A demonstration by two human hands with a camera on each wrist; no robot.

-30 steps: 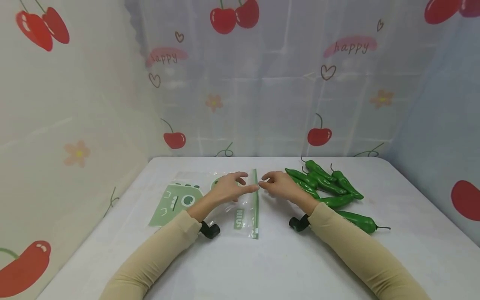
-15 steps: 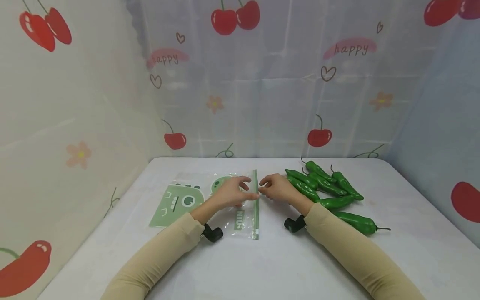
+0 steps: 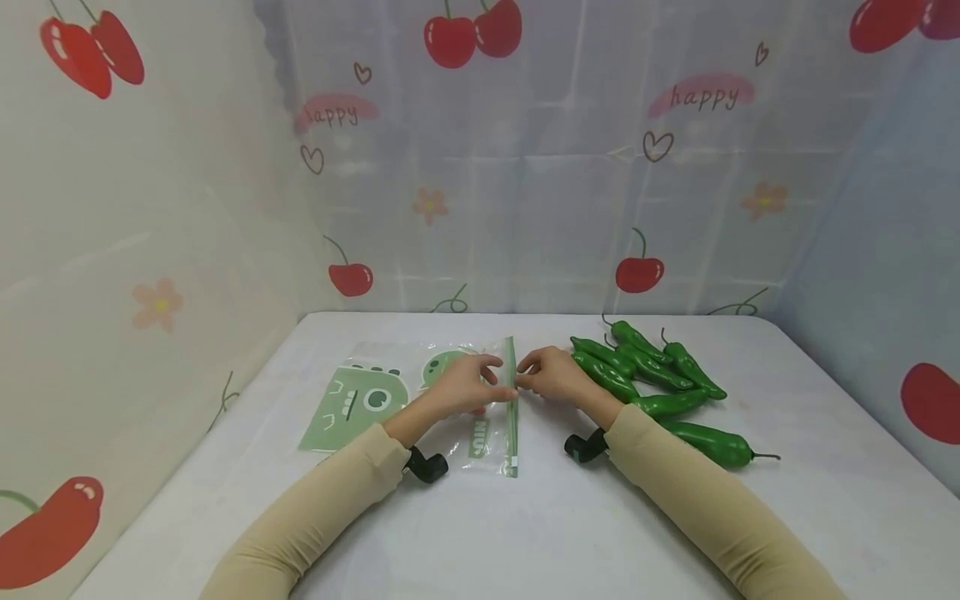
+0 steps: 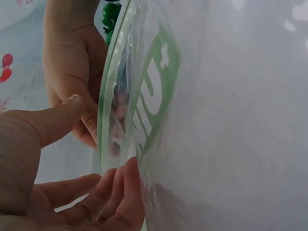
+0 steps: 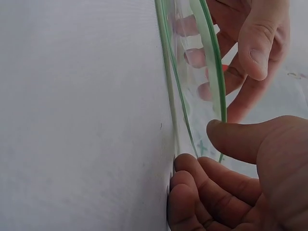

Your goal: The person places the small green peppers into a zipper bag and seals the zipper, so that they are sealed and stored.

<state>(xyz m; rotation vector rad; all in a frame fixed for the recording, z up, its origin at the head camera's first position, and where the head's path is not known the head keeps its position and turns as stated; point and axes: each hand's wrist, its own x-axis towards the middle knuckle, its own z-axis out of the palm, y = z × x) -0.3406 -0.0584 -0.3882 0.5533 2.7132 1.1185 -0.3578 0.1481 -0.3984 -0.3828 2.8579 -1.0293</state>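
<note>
A clear zip bag point(image 3: 420, 450) with green monster prints lies flat on the white table, its green-edged mouth point(image 5: 215, 62) facing right and its lips parted. My left hand point(image 3: 463, 387) is over the bag near the mouth; its bent fingers touch the plastic and its thumb is held apart from them. On the other side of the edge is my right hand point(image 3: 553, 374). In the right wrist view its thumb point(image 5: 236, 142) meets the upper green rim and its curled fingers point(image 5: 211, 190) hold the lower part of the mouth.
Several green chili peppers point(image 3: 652, 367) lie in a loose pile behind and right of my right hand. One larger pepper point(image 3: 712, 444) is beside the right sleeve point(image 3: 697, 492). Printed curtains point(image 3: 510, 167) enclose the table's back and sides.
Both hands have come slightly nearer to me along the bag's mouth edge. My left thumb has lowered and its fingers have drawn in a little. The bag and peppers stay in place.
</note>
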